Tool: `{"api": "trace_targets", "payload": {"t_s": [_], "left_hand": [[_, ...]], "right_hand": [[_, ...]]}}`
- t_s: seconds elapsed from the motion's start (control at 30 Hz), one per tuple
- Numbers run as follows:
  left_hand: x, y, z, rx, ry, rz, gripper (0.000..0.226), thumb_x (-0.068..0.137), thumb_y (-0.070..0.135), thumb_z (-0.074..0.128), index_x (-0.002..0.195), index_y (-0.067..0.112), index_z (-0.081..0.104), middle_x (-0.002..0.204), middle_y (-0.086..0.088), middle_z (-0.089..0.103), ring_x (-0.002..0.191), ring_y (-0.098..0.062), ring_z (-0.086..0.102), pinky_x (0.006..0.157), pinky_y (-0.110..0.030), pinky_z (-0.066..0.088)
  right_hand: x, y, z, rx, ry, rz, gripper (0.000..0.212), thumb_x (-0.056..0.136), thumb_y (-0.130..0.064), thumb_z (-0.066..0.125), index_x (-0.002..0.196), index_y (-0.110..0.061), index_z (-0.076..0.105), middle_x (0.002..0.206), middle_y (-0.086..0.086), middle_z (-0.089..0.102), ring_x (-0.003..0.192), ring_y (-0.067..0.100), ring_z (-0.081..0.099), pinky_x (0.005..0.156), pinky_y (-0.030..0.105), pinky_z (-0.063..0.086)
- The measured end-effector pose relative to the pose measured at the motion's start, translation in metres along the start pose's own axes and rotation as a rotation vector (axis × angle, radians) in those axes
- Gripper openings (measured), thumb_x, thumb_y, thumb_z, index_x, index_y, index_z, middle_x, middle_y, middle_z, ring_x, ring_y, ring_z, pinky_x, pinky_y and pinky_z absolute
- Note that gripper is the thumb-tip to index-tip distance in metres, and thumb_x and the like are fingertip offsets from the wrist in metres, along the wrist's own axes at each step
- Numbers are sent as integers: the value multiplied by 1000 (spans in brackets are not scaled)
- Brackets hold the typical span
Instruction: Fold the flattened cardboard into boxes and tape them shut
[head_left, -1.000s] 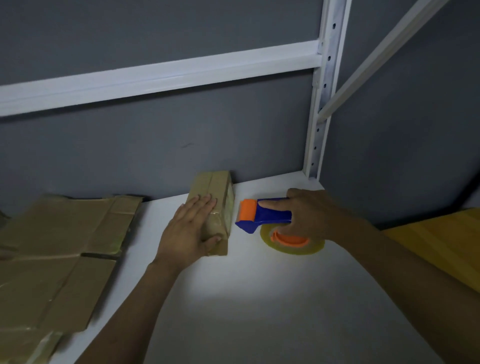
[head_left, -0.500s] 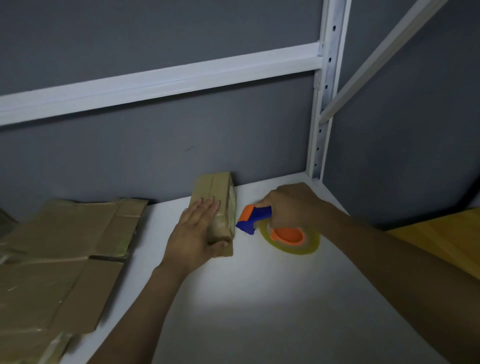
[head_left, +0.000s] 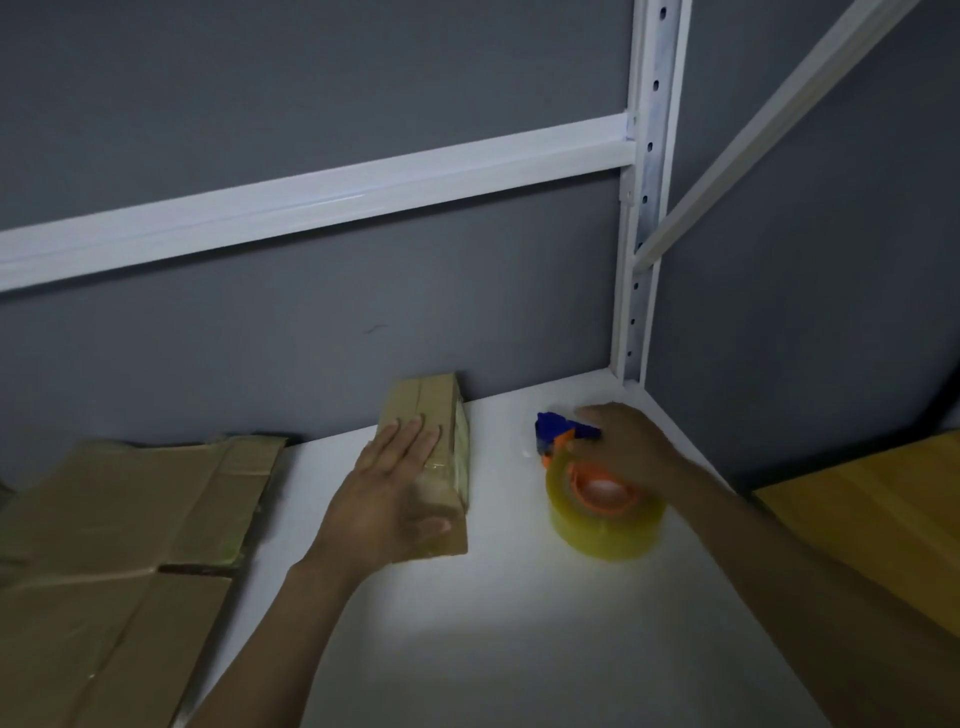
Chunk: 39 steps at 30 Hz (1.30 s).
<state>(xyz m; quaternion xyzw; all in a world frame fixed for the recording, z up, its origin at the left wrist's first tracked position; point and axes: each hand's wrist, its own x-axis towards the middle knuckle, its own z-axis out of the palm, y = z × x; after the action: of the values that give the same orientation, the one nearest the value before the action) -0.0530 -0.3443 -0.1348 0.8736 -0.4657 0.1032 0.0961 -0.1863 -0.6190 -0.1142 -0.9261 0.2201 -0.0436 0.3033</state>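
Small taped cardboard box (head_left: 434, 402) lies flat on white shelf (head_left: 519, 623), its far end close to grey wall (head_left: 260, 78). The long axis runs away from the camera. Clear tape is visible along its top and right side.

Left hand (head_left: 395, 493) lies palm down on top of the box. Its fingers (head_left: 410, 436) are straight and held close together, pointing toward the wall and pressing flat on the lid. The thumb lies at the near end of the box, slightly blurred. The hand covers the near half of the box; the far half shows past the fingertips.

Right hand (head_left: 631, 452) is to the right of the box, apart from it with bare shelf between. It grips the tape dispenser (head_left: 553, 428), fingers curled over the blue handle. The blue nose sticks out left of the knuckles and points toward the wall. The yellowish tape roll (head_left: 605, 532) on an orange hub sits below the hand, with its lower edge on the shelf. How the fingertips sit under the handle can't be told, as they are hidden.

Flattened cardboard (head_left: 130, 519) is piled at the left edge of the shelf, well apart from the box, with creases and tape strips visible on it.

White rack post (head_left: 649, 208) stands at the far right corner. A white cross rail (head_left: 311, 202) runs along the wall. A yellow wooden surface (head_left: 883, 509) is at the right edge. The lighting is dim, with a bright patch on the shelf near the camera.
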Motion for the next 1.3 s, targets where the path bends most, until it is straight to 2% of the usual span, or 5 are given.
{"api": "trace_targets", "payload": {"t_s": [0.17,0.3,0.63,0.83,1.3], "left_hand": [[2,5,7,0,31,-45,100,78,71,56,152,31,3,158,11,-2,147,-11,-1,116,-24,-3],[0,6,9,-4,21,-78,100,78,68,61,148,32,1,156,12,-2,147,-10,0,115,-22,-4],[-6,-12,-24,-452,-105,-38,98,71,42,82,148,37,21,155,18,23,141,4,22,116,-18,22],[-10,-38,-50,-556,-155,-5,76,83,-17,57,133,38,42,138,27,40,128,21,29,103,0,22],[-6,-45,-21,-596,112,61,65,62,3,87,120,24,65,129,29,54,120,5,50,103,-16,40]], "right_hand": [[-26,-91,48,519,-34,-95,45,103,-39,31,146,-25,34,138,-7,46,123,7,46,93,10,37],[-12,-113,105,916,-347,208,61,98,-57,20,151,-26,17,156,4,26,139,26,33,111,38,31],[11,-70,97,166,-7,-623,66,95,-13,55,149,-35,24,160,-13,6,146,10,13,115,28,28],[25,-68,45,-89,-286,-710,68,93,-20,60,150,-33,24,156,-21,3,138,-7,3,107,10,14],[28,-69,74,-19,-18,-754,56,87,-31,68,138,-20,49,153,-6,30,140,-2,14,114,19,21]]}}
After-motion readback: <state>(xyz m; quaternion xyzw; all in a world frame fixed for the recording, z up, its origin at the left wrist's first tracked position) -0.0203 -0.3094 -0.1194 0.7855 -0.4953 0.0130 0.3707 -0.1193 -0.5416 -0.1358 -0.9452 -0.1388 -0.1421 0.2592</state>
